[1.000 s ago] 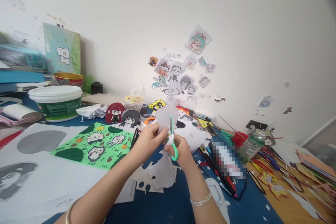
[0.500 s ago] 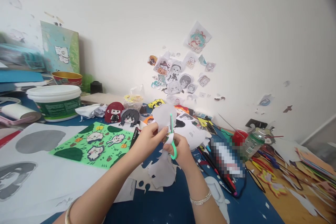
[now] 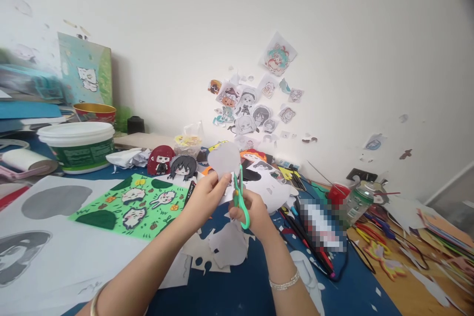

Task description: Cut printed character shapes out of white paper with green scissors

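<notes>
My left hand point(image 3: 212, 191) pinches a grey-white paper cutout point(image 3: 223, 157) with a rounded top by its lower edge. In my right hand point(image 3: 250, 211) are green-handled scissors point(image 3: 242, 207), fingers around the loops and blades pointing up. The blades are slightly apart, just right of my left fingertips at the paper's lower right edge. Below both hands a loose piece of white paper point(image 3: 230, 246) lies on the blue table surface. A green drawn sheet point(image 3: 148, 202) with small animal figures lies left of my hands.
At left stands a white-lidded tub point(image 3: 77, 145). Two paper characters, one red-haired point(image 3: 162, 160) and one black-haired point(image 3: 183, 167), stand behind my left hand. Pens point(image 3: 314, 247), a red cup point(image 3: 337, 193) and a glass jar point(image 3: 359, 202) are at right. Scraps cover the wooden area point(image 3: 411, 281).
The paper cutout has shifted slightly left and down with my left hand. The scissors have moved a little down, their blades now apart. The long strip hanging below my hands no longer shows.
</notes>
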`<move>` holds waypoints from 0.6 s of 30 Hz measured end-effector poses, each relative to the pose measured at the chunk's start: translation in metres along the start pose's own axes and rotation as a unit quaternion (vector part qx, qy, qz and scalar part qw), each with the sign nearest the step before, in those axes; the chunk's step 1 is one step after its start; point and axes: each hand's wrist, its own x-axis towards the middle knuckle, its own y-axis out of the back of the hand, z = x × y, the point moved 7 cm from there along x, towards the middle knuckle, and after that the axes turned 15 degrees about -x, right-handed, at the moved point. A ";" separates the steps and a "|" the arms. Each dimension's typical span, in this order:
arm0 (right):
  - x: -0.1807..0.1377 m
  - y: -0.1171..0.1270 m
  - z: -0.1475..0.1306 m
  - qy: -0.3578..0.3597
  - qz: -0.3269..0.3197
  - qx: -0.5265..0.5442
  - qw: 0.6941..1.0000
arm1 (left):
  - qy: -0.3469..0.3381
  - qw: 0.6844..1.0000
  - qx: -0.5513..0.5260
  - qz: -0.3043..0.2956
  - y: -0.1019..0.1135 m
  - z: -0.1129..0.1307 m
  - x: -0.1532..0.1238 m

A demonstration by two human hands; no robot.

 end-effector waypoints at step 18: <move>-0.006 0.040 0.018 -0.035 0.305 0.066 0.949 | 0.089 0.982 -0.041 -0.163 -0.030 -0.016 -0.010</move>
